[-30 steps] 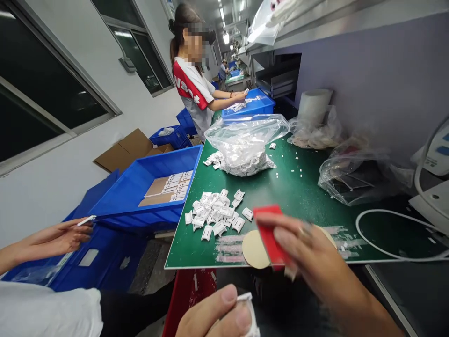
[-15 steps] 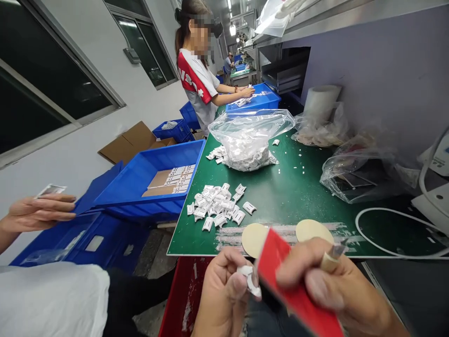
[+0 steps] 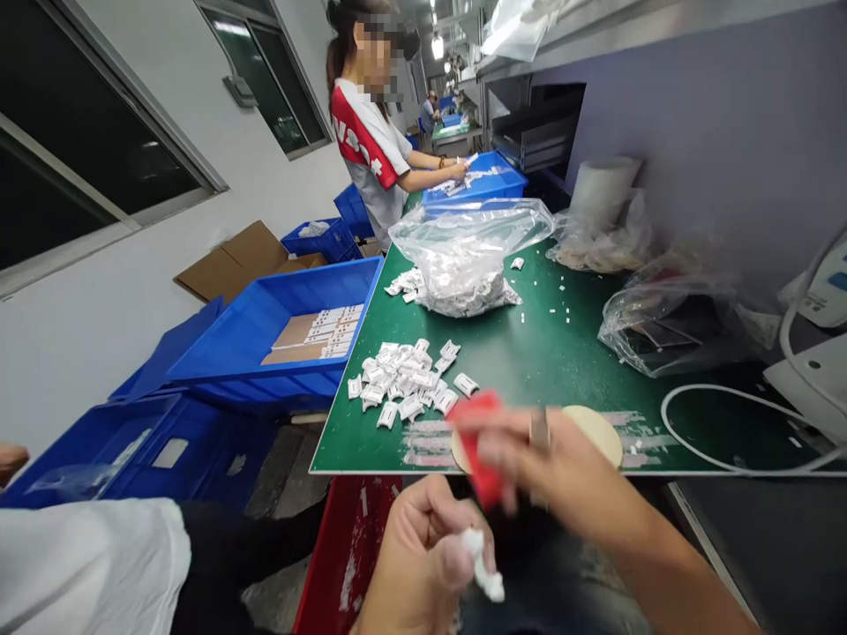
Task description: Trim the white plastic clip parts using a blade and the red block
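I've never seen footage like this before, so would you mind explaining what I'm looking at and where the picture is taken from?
This view comes from a camera worn on a person's head, looking forward and down at their bare hands. The left hand pinches a small crumpled white piece. The right hand, blurred by motion, holds a flat red piece. Beyond them lies a green work mat, bearing a heap of small white plastic-looking pieces and a clear plastic bag of similar pieces. A co-worker in a red-and-white shirt stands further along.
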{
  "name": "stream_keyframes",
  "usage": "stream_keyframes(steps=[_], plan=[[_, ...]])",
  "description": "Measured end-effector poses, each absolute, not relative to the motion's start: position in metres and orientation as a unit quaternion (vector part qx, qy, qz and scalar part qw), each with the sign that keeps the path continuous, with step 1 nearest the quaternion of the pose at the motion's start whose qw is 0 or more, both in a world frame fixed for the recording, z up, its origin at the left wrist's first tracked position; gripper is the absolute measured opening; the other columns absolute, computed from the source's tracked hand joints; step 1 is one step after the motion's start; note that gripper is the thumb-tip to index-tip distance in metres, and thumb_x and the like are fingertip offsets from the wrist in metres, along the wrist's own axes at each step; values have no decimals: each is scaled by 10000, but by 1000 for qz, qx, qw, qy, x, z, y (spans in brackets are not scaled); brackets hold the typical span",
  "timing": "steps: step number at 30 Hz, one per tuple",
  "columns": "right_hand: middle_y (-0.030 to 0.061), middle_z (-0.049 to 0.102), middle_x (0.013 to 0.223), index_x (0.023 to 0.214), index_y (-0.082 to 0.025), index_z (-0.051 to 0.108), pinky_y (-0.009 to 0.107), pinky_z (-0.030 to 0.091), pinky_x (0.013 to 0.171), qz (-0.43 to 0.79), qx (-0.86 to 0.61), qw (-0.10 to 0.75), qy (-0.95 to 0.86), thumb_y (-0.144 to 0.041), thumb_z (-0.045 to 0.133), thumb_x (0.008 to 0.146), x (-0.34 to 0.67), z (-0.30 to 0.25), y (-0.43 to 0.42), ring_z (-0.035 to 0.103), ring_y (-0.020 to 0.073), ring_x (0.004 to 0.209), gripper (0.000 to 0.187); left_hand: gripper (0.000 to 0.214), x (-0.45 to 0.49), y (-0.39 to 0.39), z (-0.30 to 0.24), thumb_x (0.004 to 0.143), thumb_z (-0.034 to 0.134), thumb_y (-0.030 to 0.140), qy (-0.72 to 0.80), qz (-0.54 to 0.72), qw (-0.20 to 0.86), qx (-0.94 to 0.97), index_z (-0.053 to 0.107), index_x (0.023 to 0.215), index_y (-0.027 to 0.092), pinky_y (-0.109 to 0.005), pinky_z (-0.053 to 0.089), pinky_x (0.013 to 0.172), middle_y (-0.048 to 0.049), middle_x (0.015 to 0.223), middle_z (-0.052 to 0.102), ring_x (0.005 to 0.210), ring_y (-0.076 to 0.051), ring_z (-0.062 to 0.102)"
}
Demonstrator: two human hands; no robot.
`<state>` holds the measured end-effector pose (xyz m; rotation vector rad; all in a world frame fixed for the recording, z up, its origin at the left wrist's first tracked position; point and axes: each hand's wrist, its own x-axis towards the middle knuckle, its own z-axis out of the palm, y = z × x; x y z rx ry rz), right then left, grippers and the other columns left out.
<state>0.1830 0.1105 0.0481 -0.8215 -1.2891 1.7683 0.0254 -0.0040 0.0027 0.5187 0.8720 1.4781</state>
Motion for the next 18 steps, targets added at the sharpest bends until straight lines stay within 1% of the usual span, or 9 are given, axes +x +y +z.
stream_keyframes(steps=[2,4,6,8,10,12,15,17,18], plan=[[16,744,681,993,-231,929,279,530,523,678,-357,413,-493,-631,937,768,185,44,112,584,139,526,459,497,22,-8,2,668,1048,513,368,683,564,284,646,729,226,-199,527,505,13,567,706,577,-152,680],[14,746,703,1024,-239,925,258,527,544,673,-369,418,-487,-599,883,869,188,41,108,584,121,536,395,342,17,-7,3,770,1009,416,402,715,427,381,708,775,253,-223,605,583,5,647,773,696,-178,754],[7,735,688,1051,-254,924,241,525,566,674,-368,420,-484,-574,863,913,192,38,96,594,114,554,353,167,11,-3,4,862,937,215,458,709,236,481,782,904,261,-291,691,736,-8,812,847,825,-200,819],[7,739,698,1062,-279,923,227,511,553,683,-375,428,-459,-571,858,925,196,35,81,591,109,553,329,236,7,3,3,875,868,53,486,683,76,540,805,1005,241,-363,726,848,-13,934,878,899,-229,855],[15,765,767,1049,-303,919,228,508,546,697,-380,444,-415,-557,878,908,198,32,68,590,108,555,294,279,7,8,0,853,866,21,480,674,-29,561,807,1034,224,-400,736,894,-3,1000,888,925,-249,868],[20,765,773,1009,-303,916,249,523,564,735,-344,432,-393,-558,899,878,196,29,63,608,125,569,287,178,11,6,-4,898,875,128,476,678,-71,555,812,1027,232,-416,742,912,6,1035,890,963,-261,872],[38,735,685,939,-250,915,305,547,578,772,-287,375,-426,-609,959,760,185,25,73,630,178,586,403,45,18,-6,-10,1002,798,316,493,672,-77,547,819,1009,276,-405,745,914,12,1020,889,1035,-259,866],[34,720,676,973,-227,916,312,540,567,736,-345,387,-435,-636,973,715,176,25,84,608,183,585,487,68,20,-17,-12,1016,779,337,511,648,-88,558,820,996,286,-366,745,891,13,983,889,1053,-250,863],[25,718,695,1054,-227,910,306,539,578,719,-369,404,-428,-643,941,760,173,26,88,599,178,600,510,59,19,-20,-12,1012,784,325,518,637,-97,563,817,991,281,-349,746,870,11,966,888,1046,-247,864]])
